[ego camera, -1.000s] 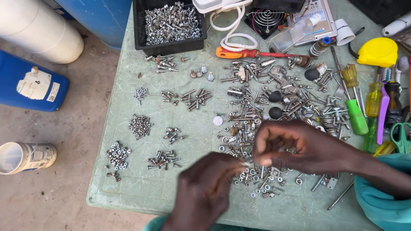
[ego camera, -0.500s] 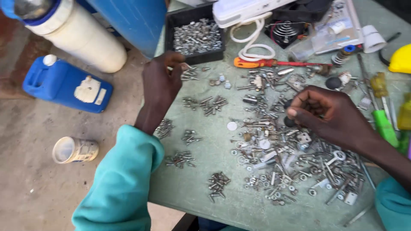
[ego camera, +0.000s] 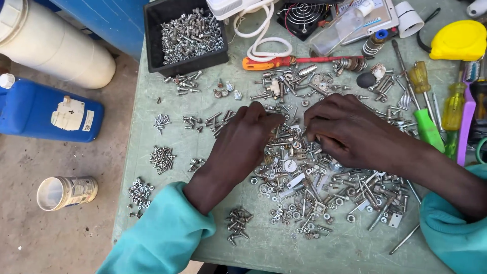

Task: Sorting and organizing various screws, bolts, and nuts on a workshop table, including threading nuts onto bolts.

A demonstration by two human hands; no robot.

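A big loose heap of mixed screws, nuts and washers (ego camera: 309, 177) covers the middle of a pale green table (ego camera: 264, 251). My left hand (ego camera: 241, 142) lies palm down at the heap's upper left edge, fingertips among the metal parts. My right hand (ego camera: 350, 129) rests on the heap's upper right part, fingers curled down into the screws. The two hands' fingertips almost meet. What the fingers pinch is hidden. Small sorted piles of screws (ego camera: 162, 158) lie to the left of my left hand.
A black tray full of screws (ego camera: 188, 33) stands at the back left. Screwdrivers with orange (ego camera: 284, 62), green (ego camera: 428, 127) and yellow handles, a yellow tape measure (ego camera: 459, 40) and a fan lie at the back and right. A blue canister (ego camera: 48, 111) and a tin can (ego camera: 68, 193) stand on the floor.
My left hand came back from beside the black tray to the middle heap. My right hand stayed on the heap, shifted slightly toward the left hand.
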